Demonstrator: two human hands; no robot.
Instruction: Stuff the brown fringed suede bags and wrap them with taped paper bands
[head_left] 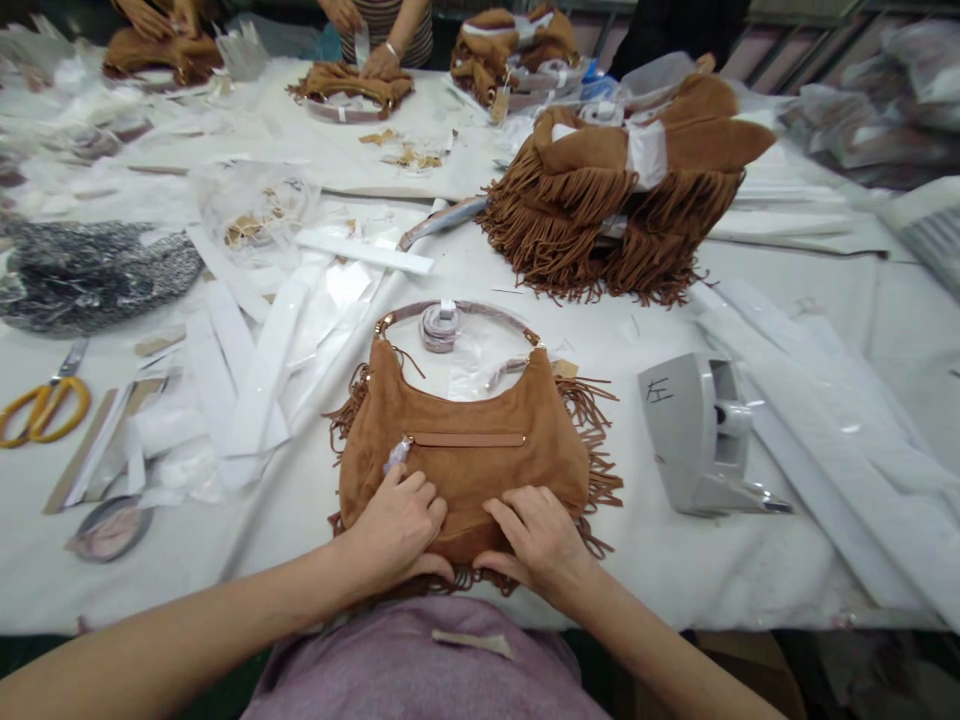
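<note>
A brown suede fringed handbag (469, 450) lies flat on the white table in front of me, handle (457, 306) pointing away. My left hand (397, 525) grips its lower left edge, fingers on top and thumb curled under. My right hand (536, 540) grips the lower right edge the same way. A zip pocket runs across the bag's face, with a small plastic-wrapped zip pull (396, 455) near my left fingers. A roll of tape (441, 327) and clear plastic wrap lie inside the handle loop.
Yellow-handled scissors (43, 405) and white paper strips (247, 370) lie at left, a grey tape dispenser (701, 435) at right. A pile of fringed bags (615, 190) sits behind. Other people's hands (379, 62) work on bags at the far edge.
</note>
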